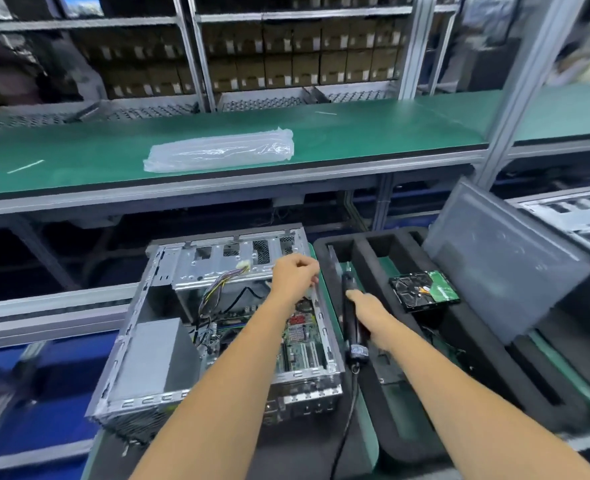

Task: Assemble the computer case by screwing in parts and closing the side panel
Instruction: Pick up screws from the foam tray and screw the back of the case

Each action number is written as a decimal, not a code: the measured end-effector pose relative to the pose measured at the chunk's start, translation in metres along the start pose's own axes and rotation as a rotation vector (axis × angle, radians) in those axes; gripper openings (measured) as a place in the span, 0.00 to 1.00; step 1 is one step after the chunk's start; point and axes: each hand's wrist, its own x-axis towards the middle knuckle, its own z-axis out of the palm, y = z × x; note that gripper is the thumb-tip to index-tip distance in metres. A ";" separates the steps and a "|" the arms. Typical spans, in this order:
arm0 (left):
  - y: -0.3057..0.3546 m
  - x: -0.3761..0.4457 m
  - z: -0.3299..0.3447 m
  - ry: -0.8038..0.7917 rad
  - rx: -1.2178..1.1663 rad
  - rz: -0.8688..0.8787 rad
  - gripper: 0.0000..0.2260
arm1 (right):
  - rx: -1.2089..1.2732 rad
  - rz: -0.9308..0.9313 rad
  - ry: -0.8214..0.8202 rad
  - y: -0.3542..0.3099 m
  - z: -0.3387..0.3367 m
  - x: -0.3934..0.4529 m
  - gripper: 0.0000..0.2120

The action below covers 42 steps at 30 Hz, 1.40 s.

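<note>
I had my left hand (295,273) curled on the right rim of the open computer case (217,334), fingers pinching there, while my right hand (368,315) gripped the black electric screwdriver (352,323) just beside it. Right of that hand a hard drive (423,289) lay in a black foam tray (494,368); beyond both hands ran a green tabletop (373,133) and shelves of boxes (286,57).

Both arms outstretched, left hand (295,273) curled, right hand (368,311) seemingly gripping
</note>
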 end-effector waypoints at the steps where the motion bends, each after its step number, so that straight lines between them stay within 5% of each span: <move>1: 0.000 -0.004 0.002 -0.003 -0.033 -0.002 0.08 | 0.105 -0.015 -0.004 -0.009 -0.004 -0.012 0.27; 4: 0.003 -0.019 0.007 -0.023 -0.128 0.003 0.05 | 0.376 -0.077 -0.089 -0.032 -0.009 -0.056 0.16; 14: 0.027 -0.057 -0.037 0.147 -0.538 -0.196 0.06 | 0.314 -0.251 -0.307 -0.037 0.052 -0.162 0.06; 24: -0.012 -0.140 -0.103 0.460 -0.673 -0.315 0.10 | 0.194 -0.352 -0.603 0.026 0.114 -0.223 0.25; 42: -0.054 -0.215 -0.172 0.508 -0.784 -0.300 0.06 | 0.056 -0.322 -0.488 0.073 0.201 -0.277 0.36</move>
